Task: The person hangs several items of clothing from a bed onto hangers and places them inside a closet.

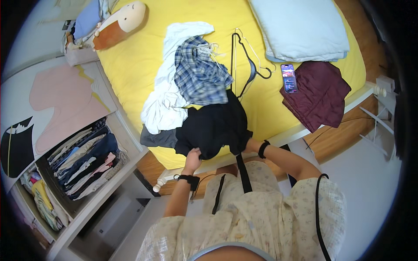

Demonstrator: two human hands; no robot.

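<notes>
A bunched black garment (213, 124) lies at the near edge of the yellow bed, its exact kind unclear. My left hand (193, 159) is closed on its near left edge. My right hand (251, 145) reaches to the garment's right side, its fingers hidden by the cloth. Just beyond lies a blue plaid garment (200, 71) with a white drawstring, partly over a crumpled white garment (163, 100). Some dark grey cloth (156, 137) shows left of the black garment. Two hangers, one black (251, 71) and one pale (250, 45), rest together to the right.
On the yellow bedsheet (300, 108) are folded maroon cloth (320, 98), a phone (289, 78) with a lit screen, pale blue bedding (305, 30) and a plush toy (124, 24). An open drawer (93, 156) of folded clothes stands at left. Black straps (244, 174) hang before me.
</notes>
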